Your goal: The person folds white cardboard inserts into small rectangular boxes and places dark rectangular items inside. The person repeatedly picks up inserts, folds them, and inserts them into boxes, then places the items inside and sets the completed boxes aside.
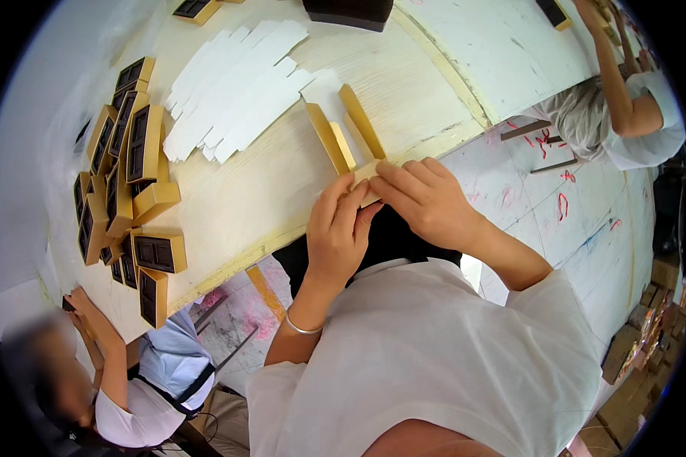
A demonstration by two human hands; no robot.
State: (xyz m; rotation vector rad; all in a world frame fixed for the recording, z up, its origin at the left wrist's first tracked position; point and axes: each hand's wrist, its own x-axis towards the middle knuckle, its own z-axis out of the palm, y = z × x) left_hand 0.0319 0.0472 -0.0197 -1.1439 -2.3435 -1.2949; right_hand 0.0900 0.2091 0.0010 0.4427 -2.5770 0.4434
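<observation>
Close in front of my body, at the table's edge, both my hands grip a gold cardboard box [328, 139] that is partly folded. Its two long side walls stand up and point away from me, with a pale strip or flap between them. Fingers of my left hand [337, 232] are closed on its near end, the thumb underneath. My right hand [428, 199] pinches the same near end from the right, fingertips close to those of the left. The fingers cover part of the near fold.
White paper strips [229, 91] lie fanned out on the table [240, 206]. Left of them, several gold boxes with dark compartmented inserts [139, 145] are piled. A dark brown box [349, 14] sits at the far edge. Co-workers sit at lower left [141, 411] and upper right [640, 114].
</observation>
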